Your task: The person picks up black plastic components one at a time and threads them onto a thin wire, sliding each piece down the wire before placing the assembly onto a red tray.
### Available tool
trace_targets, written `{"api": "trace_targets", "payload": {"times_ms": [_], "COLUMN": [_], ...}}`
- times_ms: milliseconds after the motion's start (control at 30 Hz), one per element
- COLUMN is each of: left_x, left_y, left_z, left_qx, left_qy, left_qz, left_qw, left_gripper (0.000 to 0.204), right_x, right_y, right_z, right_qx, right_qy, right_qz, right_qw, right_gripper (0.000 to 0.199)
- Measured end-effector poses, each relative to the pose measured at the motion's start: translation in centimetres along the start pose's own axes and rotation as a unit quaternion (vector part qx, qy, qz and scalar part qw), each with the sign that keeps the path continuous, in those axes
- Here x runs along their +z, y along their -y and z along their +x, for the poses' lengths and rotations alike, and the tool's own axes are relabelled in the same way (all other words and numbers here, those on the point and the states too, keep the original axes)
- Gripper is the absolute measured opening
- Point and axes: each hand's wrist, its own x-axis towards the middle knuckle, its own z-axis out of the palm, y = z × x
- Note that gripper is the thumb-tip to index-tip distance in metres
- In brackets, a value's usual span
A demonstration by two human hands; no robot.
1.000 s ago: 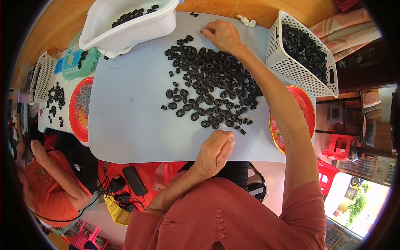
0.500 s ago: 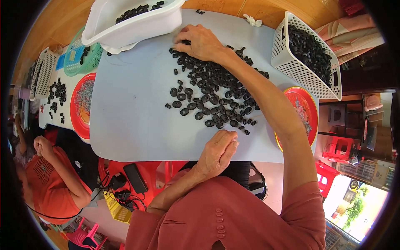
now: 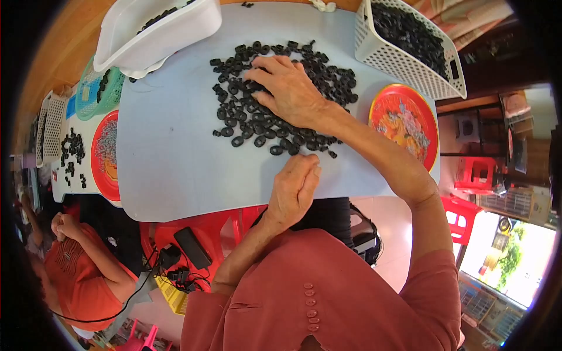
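Note:
A spread of several small black ring-shaped parts [image 3: 246, 123] lies on a pale grey table [image 3: 170, 158]. My right hand [image 3: 287, 88] rests flat on the middle of that spread, fingers apart and pointing left. My left hand [image 3: 295, 187] sits near the table's front edge just below the pile, fingers loosely together on the table top, holding nothing that I can see.
A white tub [image 3: 155, 32] with black parts stands at the back left, a white perforated basket [image 3: 410, 50] full of them at the back right. A red patterned plate [image 3: 404, 126] lies right. A second table at left holds a red plate [image 3: 105, 155]; another person [image 3: 76, 257] sits there.
My right hand has drawn back from the far edge of the table toward me, dragging across the black parts and bunching them closer. The left hand has barely moved.

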Motion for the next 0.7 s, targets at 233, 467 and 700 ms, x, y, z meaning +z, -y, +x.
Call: {"api": "trace_targets", "payload": {"times_ms": [233, 467, 700], "left_x": [0.2, 0.1, -2.0], "left_y": [-0.3, 0.8, -1.1], "left_z": [0.2, -0.1, 1.3], "left_qx": [-0.010, -0.012, -0.050], "left_qy": [0.015, 0.005, -0.016], "left_qz": [0.007, -0.019, -0.031], "left_qw": [1.000, 1.000, 0.998], "left_gripper": [0.009, 0.012, 0.018], "right_x": [-1.0, -3.4, -5.7], "right_y": [-1.2, -0.9, 3.2], "right_z": [-1.0, -2.9, -9.1], "right_qx": [0.028, 0.013, 0.055], "right_qy": [0.063, -0.002, -0.240], "right_qz": [-0.034, 0.004, 0.200], "right_qw": [0.997, 1.000, 0.948], "right_gripper": [0.037, 0.027, 0.018]}}
